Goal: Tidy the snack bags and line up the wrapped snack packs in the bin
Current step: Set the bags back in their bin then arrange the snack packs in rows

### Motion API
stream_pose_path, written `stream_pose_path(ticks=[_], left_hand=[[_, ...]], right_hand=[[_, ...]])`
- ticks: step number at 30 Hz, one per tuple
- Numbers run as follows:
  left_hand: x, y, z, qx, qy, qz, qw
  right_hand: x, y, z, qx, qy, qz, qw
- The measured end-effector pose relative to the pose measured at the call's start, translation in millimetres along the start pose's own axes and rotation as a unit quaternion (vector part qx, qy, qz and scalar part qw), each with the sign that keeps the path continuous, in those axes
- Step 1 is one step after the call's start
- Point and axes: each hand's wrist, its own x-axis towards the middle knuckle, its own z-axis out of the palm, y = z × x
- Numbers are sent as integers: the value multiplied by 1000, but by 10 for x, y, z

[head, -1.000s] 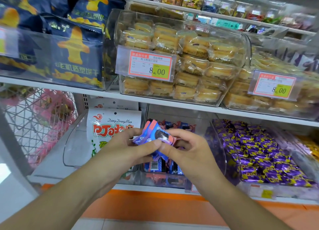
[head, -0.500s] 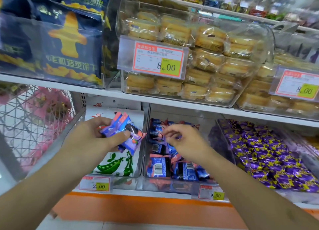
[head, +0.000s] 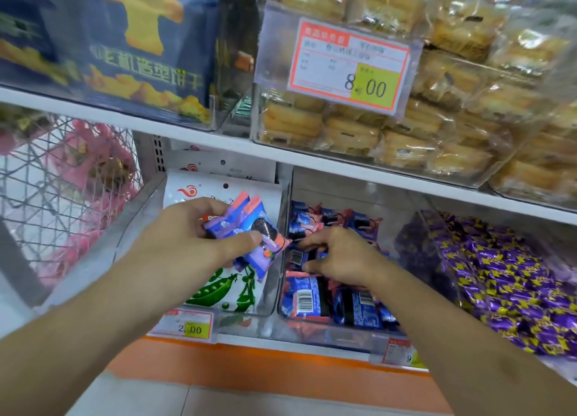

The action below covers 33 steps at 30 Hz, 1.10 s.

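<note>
Snack packs point(head: 315, 303), blue and pink wrappers, fill the clear bin point(head: 282, 259) on the lower shelf; pea bags point(head: 218, 287) stand in the bin to its left. Left hand point(head: 187, 240) grips a small stack of packs point(head: 246, 231) over the pea bags, thumb on top. Right hand point(head: 340, 256), which shared that stack a second ago, now curls down among the binned packs; what it grips, can't tell.
</note>
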Motion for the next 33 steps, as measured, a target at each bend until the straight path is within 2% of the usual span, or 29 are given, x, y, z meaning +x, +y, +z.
stream_pose_path(ticks=[4, 8, 13, 18, 22, 25, 31, 33], left_hand=[[-36, 17, -7, 5, -10, -3, 1000], [-70, 44, 4, 10, -2, -7, 1000], [-98, 82, 23, 16, -6, -12, 1000], [-106, 91, 38, 14, -8, -8, 1000], [-122, 106, 51, 9, -4, -7, 1000], [-125, 117, 68, 4, -9, -6, 1000], [-118, 122, 90, 4, -11, -6, 1000], [-119, 113, 98, 4, -14, -4, 1000]], right_hand=[[-46, 15, -57, 3, -19, 6, 1000], [-114, 58, -71, -5, -5, 3, 1000], [-147, 33, -57, 67, 11, 4, 998], [-175, -9, -66, 64, -54, 1, 996], [-234, -35, -152, 101, -117, 47, 987], [-326, -90, -193, 12, -196, 31, 980], [-433, -108, -235, 22, -187, 10, 982], [-472, -94, -251, 35, -163, 2, 986]])
